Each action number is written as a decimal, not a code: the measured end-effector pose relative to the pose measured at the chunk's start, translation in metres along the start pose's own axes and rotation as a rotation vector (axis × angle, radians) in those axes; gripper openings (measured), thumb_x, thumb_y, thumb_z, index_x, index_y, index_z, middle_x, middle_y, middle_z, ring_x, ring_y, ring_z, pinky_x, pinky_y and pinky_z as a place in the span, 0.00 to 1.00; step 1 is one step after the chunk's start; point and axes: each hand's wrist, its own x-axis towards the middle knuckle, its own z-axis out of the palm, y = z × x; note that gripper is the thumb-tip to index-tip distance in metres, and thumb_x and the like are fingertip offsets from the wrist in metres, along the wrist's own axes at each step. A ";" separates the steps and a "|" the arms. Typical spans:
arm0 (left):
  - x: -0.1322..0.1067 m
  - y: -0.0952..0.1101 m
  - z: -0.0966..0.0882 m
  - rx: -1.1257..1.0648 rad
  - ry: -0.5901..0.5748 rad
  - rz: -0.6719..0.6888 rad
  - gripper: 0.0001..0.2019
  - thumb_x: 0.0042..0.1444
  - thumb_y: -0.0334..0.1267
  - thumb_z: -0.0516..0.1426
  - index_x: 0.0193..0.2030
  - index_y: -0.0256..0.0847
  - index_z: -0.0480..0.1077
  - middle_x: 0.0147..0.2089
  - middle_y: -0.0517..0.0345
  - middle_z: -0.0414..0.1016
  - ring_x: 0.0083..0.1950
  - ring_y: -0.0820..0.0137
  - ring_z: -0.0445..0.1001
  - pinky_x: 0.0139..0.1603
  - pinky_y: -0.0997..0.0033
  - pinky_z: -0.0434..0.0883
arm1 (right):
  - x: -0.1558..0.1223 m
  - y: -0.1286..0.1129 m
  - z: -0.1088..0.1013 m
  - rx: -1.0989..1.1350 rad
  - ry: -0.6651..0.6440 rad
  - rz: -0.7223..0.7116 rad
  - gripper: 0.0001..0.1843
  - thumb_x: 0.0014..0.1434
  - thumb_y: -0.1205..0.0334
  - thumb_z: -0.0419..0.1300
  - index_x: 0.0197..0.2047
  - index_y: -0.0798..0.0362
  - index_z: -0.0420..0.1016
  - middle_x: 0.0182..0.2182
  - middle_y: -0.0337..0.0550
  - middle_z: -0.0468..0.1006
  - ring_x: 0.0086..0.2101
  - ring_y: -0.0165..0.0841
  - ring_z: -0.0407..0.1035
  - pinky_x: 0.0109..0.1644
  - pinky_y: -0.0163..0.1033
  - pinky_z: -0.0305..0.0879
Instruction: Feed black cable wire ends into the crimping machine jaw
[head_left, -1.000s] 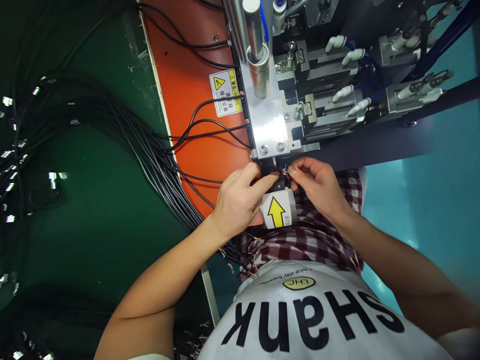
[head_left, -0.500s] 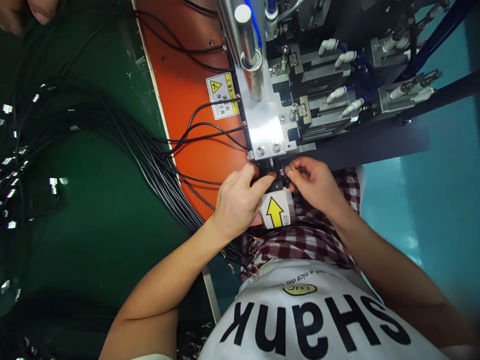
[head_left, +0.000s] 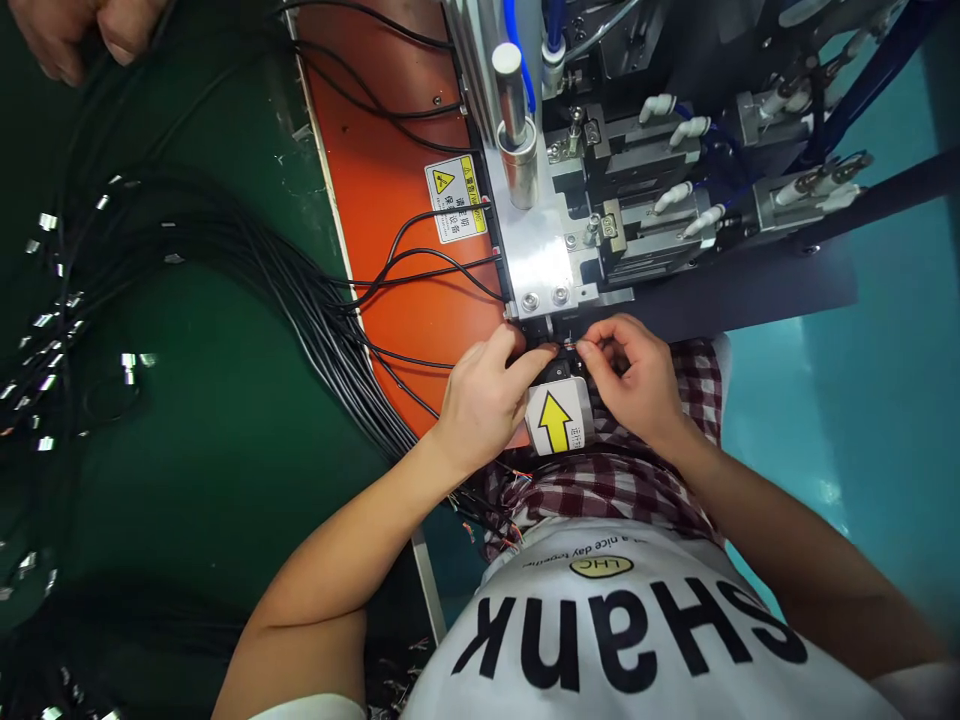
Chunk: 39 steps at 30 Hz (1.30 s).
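Note:
My left hand rests at the machine's front end with its fingers curled and its thumb pointing right. What lies under those fingers is hidden. Across a small gap, my right hand pinches thin wires, some of them reddish, between thumb and forefinger. The wires lie at a small black fixture just below the metal block. Below both hands is a plate with a yellow arrow.
Black cables run in a bundle over the green table and the orange base. Pneumatic cylinders with white fittings stand at the upper right. Another person's hand is at the top left.
The view has shifted slightly, so the machine and cables sit further right. My right fingertips have moved on the wires, which look more gathered. My left hand keeps its place at the fixture.

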 end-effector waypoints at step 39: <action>-0.004 0.007 -0.002 0.003 0.037 -0.065 0.13 0.66 0.30 0.49 0.48 0.39 0.74 0.40 0.51 0.72 0.40 0.66 0.70 0.39 0.68 0.68 | -0.011 0.008 -0.016 -0.240 0.008 -0.207 0.13 0.66 0.57 0.58 0.51 0.47 0.80 0.40 0.46 0.77 0.37 0.36 0.70 0.44 0.43 0.67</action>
